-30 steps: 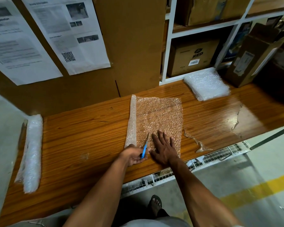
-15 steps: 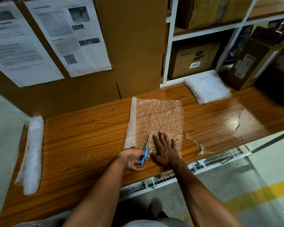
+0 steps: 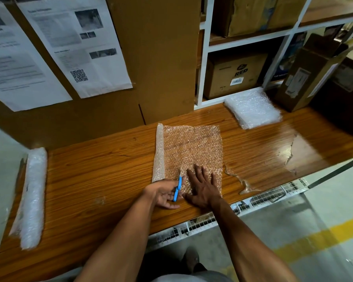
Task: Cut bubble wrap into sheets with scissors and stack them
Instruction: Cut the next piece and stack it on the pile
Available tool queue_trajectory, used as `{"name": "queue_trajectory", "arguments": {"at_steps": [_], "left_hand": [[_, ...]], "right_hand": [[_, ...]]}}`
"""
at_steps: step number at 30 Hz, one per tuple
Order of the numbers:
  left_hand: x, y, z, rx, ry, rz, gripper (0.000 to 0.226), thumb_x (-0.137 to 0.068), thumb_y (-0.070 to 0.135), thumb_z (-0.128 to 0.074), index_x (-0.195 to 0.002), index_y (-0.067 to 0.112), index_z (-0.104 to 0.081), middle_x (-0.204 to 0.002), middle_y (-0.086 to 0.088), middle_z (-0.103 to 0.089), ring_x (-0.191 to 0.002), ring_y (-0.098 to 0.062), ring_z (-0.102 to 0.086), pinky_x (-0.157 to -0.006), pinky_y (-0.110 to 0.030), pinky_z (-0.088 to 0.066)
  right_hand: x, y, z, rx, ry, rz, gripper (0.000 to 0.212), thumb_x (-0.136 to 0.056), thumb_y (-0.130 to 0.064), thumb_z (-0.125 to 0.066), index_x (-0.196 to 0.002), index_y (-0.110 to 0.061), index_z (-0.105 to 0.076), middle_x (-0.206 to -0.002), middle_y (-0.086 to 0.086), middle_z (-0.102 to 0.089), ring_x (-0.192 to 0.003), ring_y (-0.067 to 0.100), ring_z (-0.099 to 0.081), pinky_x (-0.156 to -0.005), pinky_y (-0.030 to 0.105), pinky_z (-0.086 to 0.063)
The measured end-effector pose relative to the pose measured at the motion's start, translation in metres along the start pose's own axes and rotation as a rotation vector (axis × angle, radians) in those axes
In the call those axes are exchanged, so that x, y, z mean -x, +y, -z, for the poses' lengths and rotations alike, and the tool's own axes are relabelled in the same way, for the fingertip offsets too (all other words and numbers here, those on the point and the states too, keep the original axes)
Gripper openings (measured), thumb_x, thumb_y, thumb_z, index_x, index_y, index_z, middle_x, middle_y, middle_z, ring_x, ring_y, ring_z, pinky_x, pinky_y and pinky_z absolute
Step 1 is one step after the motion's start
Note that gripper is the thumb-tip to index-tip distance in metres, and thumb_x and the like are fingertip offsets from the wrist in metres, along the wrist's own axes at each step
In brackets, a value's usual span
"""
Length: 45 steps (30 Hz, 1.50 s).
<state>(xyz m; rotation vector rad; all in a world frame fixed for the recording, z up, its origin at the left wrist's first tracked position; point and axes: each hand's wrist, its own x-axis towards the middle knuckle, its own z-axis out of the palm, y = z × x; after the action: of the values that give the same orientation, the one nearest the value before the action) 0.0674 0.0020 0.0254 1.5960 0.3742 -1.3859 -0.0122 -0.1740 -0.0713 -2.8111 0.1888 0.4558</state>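
A sheet of bubble wrap (image 3: pixel 194 147) lies unrolled on the wooden table (image 3: pixel 102 171), its rolled remainder (image 3: pixel 159 153) along the sheet's left edge. My left hand (image 3: pixel 163 194) grips blue-handled scissors (image 3: pixel 177 188) at the sheet's near edge, blades pointing away into the wrap. My right hand (image 3: pixel 204 186) presses flat, fingers spread, on the sheet just right of the scissors. A stack of cut sheets (image 3: pixel 253 107) sits at the back right of the table.
A second bubble wrap roll (image 3: pixel 32 198) lies at the table's left end. Torn plastic scraps (image 3: pixel 240 180) lie right of the sheet. A cardboard wall with papers (image 3: pixel 77 47) and shelves with boxes (image 3: pixel 234 75) stand behind. The table's near edge drops to floor.
The scissors' handles have spread a little in my left hand, which has shifted slightly back along the near edge. My right hand stays pressed on the sheet.
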Motion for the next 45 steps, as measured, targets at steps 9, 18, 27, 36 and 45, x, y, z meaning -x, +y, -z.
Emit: {"name": "queue_trajectory", "arguments": {"at_steps": [9,18,27,36,45], "left_hand": [[-0.013,0.007,0.001,-0.02,0.058,-0.026,0.067,-0.076,0.051,-0.085,-0.119,0.006,-0.063,-0.109,-0.014,-0.068,-0.096,-0.023,-0.068,-0.07,-0.035,-0.062],[-0.027,0.002,-0.01,-0.032,0.169,-0.092,0.029,-0.088,0.034,-0.081,-0.099,0.01,-0.071,-0.097,-0.01,-0.077,-0.083,-0.018,-0.074,-0.054,-0.02,-0.052],[-0.031,0.001,-0.005,-0.038,0.193,-0.114,0.034,-0.083,0.025,-0.086,-0.108,0.005,-0.075,-0.094,-0.011,-0.08,-0.081,-0.014,-0.075,-0.051,-0.017,-0.046],[-0.025,0.02,-0.003,-0.087,0.008,-0.01,0.044,-0.085,0.051,-0.08,-0.104,0.013,-0.067,-0.101,-0.006,-0.069,-0.091,-0.018,-0.065,-0.073,-0.03,-0.056],[-0.032,0.031,-0.01,-0.044,0.042,-0.088,0.041,-0.089,0.049,-0.076,-0.104,0.012,-0.067,-0.096,-0.007,-0.068,-0.089,-0.018,-0.063,-0.067,-0.026,-0.053]], "right_hand": [[-0.008,0.003,0.011,-0.025,0.058,0.01,0.086,-0.102,-0.073,-0.024,-0.164,-0.03,0.018,-0.168,0.005,0.029,-0.156,0.029,0.026,-0.122,0.062,0.017],[-0.021,0.012,0.008,0.014,-0.003,0.015,0.091,-0.099,-0.075,-0.025,-0.164,-0.029,0.02,-0.167,0.006,0.033,-0.155,0.031,0.029,-0.121,0.062,0.018],[-0.021,0.018,0.004,0.019,0.018,0.021,0.097,-0.095,-0.082,-0.023,-0.161,-0.029,0.025,-0.168,0.006,0.034,-0.155,0.031,0.029,-0.122,0.061,0.018],[-0.019,0.018,0.008,0.045,0.005,0.014,0.104,-0.09,-0.089,-0.02,-0.162,-0.029,0.025,-0.168,0.007,0.034,-0.155,0.032,0.029,-0.117,0.061,0.022],[-0.016,0.019,0.008,0.013,0.069,0.009,0.098,-0.09,-0.089,-0.005,-0.166,-0.03,0.013,-0.17,0.003,0.028,-0.156,0.029,0.028,-0.124,0.062,0.015]]}}
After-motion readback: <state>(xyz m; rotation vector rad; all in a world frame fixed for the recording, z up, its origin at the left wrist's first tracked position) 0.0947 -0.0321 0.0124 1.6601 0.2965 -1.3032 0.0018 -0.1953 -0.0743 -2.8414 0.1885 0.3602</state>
